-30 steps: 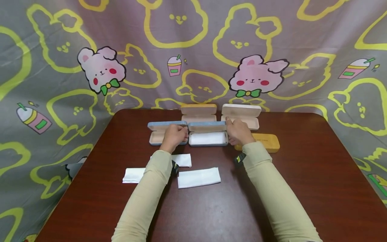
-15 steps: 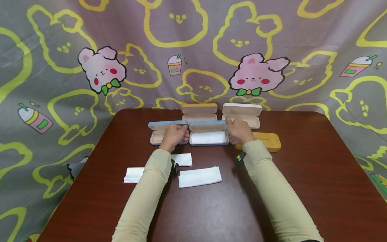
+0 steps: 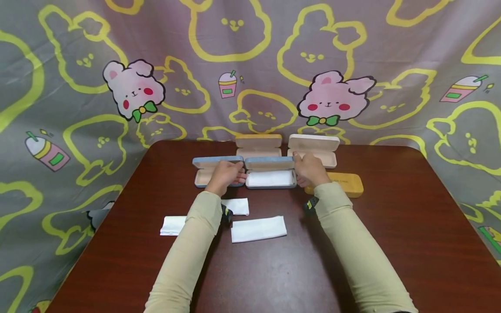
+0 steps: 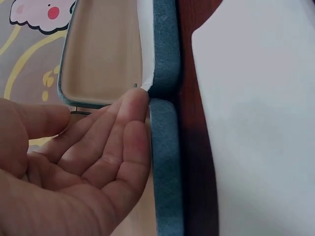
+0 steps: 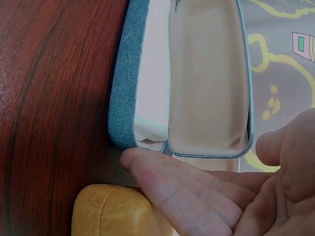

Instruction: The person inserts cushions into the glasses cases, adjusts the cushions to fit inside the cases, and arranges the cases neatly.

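Observation:
A blue glasses case (image 3: 270, 162) stands with its lid up in the middle of the table, a folded white cloth (image 3: 270, 178) lying inside. My left hand (image 3: 225, 176) is at its left end; in the left wrist view the fingertips (image 4: 134, 101) touch the case's corner, loosely bent. At the opposite end is my right hand (image 3: 311, 168), its fingers (image 5: 160, 179) straight against the case and the thumb (image 5: 270, 147) apart from the lid. Partly behind my left hand, a second blue glasses case (image 3: 216, 161) is open, its visible interior bare.
Behind stand an open yellow glasses case (image 3: 258, 141) and an open white one (image 3: 314, 142). A closed yellow case (image 3: 347, 184) lies right of my right hand. Folded white cloths lie in front: one central (image 3: 258, 229), two partly hidden by my left arm (image 3: 184, 256).

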Available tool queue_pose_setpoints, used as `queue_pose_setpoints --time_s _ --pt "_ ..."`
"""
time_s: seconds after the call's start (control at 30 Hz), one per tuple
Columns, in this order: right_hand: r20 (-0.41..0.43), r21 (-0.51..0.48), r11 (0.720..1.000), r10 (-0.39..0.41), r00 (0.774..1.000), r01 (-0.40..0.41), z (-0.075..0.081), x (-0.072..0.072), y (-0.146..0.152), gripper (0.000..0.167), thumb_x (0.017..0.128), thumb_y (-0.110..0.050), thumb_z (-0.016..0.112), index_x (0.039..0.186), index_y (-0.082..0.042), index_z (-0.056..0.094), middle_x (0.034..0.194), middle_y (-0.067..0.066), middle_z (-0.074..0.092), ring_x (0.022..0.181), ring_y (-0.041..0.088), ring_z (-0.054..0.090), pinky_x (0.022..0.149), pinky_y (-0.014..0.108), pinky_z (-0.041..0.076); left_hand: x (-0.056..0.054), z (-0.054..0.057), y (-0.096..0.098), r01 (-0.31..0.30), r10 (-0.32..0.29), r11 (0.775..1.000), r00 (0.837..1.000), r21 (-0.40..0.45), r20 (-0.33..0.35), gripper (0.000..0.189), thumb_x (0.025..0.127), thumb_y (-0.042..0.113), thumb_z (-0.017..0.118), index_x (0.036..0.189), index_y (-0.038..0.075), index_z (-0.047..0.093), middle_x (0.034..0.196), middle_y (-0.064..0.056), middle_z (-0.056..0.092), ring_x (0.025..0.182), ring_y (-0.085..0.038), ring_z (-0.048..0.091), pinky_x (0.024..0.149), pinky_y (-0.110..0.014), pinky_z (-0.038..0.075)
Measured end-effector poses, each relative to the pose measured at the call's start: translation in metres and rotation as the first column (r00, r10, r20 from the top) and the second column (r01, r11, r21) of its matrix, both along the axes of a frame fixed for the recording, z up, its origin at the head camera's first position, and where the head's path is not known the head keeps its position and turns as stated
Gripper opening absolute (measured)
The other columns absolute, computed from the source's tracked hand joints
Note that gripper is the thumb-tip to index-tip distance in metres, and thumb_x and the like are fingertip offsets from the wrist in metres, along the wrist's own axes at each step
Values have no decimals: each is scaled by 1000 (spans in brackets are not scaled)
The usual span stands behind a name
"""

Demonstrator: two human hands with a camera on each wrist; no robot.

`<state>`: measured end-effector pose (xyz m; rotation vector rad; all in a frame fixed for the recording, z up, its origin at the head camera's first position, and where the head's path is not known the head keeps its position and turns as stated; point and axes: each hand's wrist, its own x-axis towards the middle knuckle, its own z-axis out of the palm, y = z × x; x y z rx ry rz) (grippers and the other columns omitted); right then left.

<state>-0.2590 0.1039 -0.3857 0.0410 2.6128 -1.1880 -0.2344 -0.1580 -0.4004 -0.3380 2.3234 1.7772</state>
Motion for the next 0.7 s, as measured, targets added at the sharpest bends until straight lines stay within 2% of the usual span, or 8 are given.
queue_pose_setpoints --time_s 0.13,0.27,0.47,0.6,0.7 --pt "12 7 1000 18 1000 -18 3 -1 2 74 109 -44 25 95 16 65 75 25 69 61 32 71 57 42 59 -2 2 1 3 -3 1000 1000 3 17 46 107 29 46 111 -11 68 99 -22 73 85 -31 72 83 -42 56" --pt "54 -11 1000 23 998 -22 4 -5 5 73 109 -46 26 104 17 62 80 26 71 64 33 72 58 41 59 -4 4 2 3 -3 1000 1000 10 27 50 106 33 42 112 -10 68 102 -24 72 89 -33 71 85 -45 55" --pt "119 -60 998 23 993 -16 5 -10 9 70 108 -47 32 114 18 57 83 28 70 70 36 73 61 42 60 -5 4 4 2 -1 999 1000 -33 25 64 102 52 52 110 -10 68 99 -23 72 84 -33 72 79 -46 57" --pt "148 -75 997 15 989 -4 6 -10 9 68 107 -46 34 115 18 57 83 28 70 73 37 73 63 43 60 -6 3 6 17 -19 995 1000 -98 -17 67 98 55 56 104 -10 70 92 -23 73 80 -35 72 73 -47 57" --pt "164 -82 997 10 986 3 7 -10 9 66 107 -44 35 117 18 57 85 28 70 74 37 73 66 44 60 -7 5 6 27 -31 990 999 -141 -26 66 97 55 58 100 -9 71 88 -21 73 80 -37 72 74 -49 56"
